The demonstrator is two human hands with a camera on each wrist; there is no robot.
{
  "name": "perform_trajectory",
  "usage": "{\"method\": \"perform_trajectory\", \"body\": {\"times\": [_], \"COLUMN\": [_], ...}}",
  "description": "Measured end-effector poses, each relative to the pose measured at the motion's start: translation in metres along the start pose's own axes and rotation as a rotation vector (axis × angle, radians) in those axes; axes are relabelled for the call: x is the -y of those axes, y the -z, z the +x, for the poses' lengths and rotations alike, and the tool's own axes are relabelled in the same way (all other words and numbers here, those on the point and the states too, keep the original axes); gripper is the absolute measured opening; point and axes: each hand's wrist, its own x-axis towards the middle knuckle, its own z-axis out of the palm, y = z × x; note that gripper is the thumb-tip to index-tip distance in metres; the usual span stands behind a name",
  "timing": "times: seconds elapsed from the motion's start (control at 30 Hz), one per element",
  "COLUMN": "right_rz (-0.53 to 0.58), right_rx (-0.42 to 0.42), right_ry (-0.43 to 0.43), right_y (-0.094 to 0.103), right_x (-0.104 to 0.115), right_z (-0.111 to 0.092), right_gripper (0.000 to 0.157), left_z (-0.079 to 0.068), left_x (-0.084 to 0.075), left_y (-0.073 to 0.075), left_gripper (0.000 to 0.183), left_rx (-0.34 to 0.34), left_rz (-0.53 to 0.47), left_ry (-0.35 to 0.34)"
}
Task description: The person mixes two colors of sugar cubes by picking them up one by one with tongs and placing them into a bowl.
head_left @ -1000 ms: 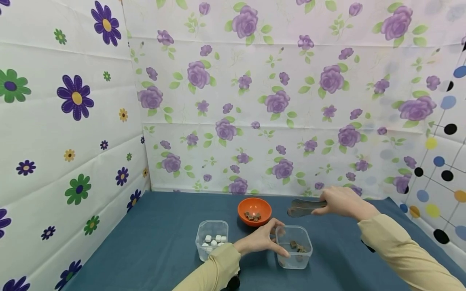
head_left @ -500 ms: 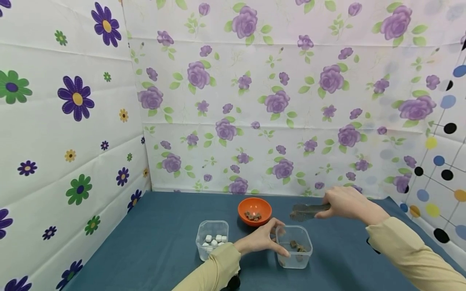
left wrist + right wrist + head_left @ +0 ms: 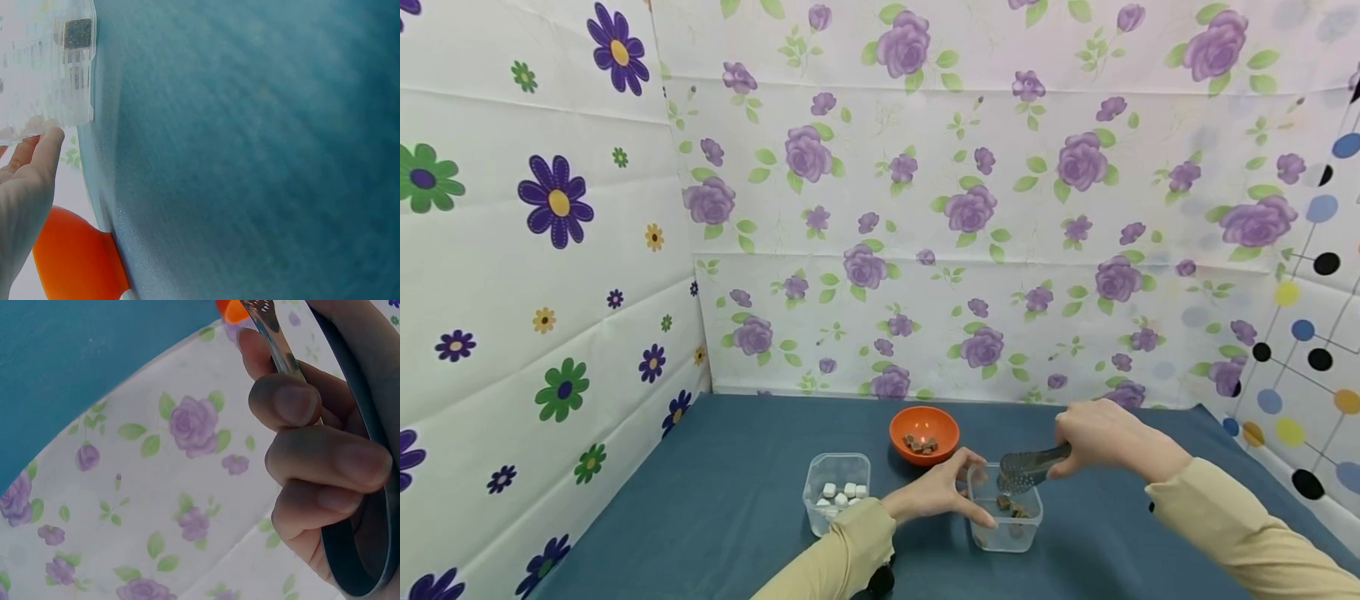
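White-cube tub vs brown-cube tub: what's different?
Contents: the white-cube tub holds white cubes; the brown-cube tub holds brown cubes, with fewer showing.
Grip: the left hand grips the brown-cube tub; neither hand grips the white-cube tub.
Overlap: in the head view, the tongs overlap the brown-cube tub but not the white-cube tub.
Shared: both are clear, open-topped and upright on the blue cloth.

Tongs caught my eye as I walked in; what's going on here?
A person's right hand holds tongs, tips over or just inside a clear container with brown cubes. The left hand grips that container's side. Brown pieces lie in an orange bowl; a second container holds white cubes.
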Motion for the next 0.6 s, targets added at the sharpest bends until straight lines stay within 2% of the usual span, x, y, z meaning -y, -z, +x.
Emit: {"method": "perform_trajectory", "body": {"times": [0.27, 0.6], "right_rz": [-0.057, -0.182], "right_rx": [0.036, -0.032], "right_ry": [0.005, 0.086], "right_y": [-0.015, -0.026], "right_x": [0.006, 0.008], "right_z": [0.007, 0.013], "right_gripper": [0.04, 0.048], "left_z": [0.0, 0.0], "left_x": [0.0, -0.001], "left_y": [0.0, 0.0], "left_gripper": [0.054, 0.059], "left_rx": [-0.008, -0.01], "left_rz": [-0.007, -0.007], "left_ry": [0.01, 0.018]}}
